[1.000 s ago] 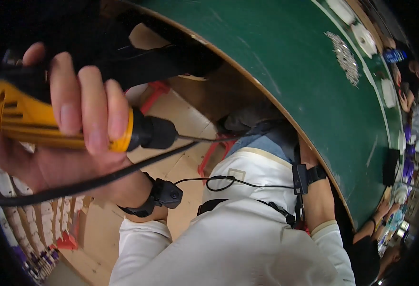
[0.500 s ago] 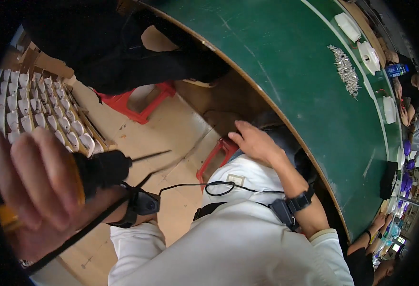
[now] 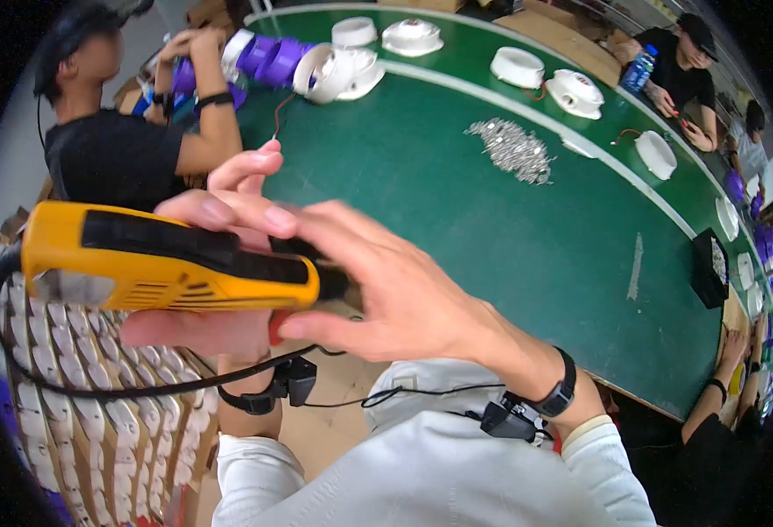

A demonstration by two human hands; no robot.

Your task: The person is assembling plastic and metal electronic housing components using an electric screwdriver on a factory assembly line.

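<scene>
One driver (image 3: 162, 259) spans left to right at centre-left. The left hand (image 3: 206, 334) wraps it; the right hand (image 3: 400, 294), thumb and fingers spread, overlaps its right end, contact unclear.

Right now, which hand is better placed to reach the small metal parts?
Right, probably: the right hand, by the front of the yellow tool, lies nearer those metal parts on the green table; the left hand, farther off, holds the tool's body.

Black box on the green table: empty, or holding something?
Not empty: silvery pieces show inside the black box; how full, cannot tell.
</scene>
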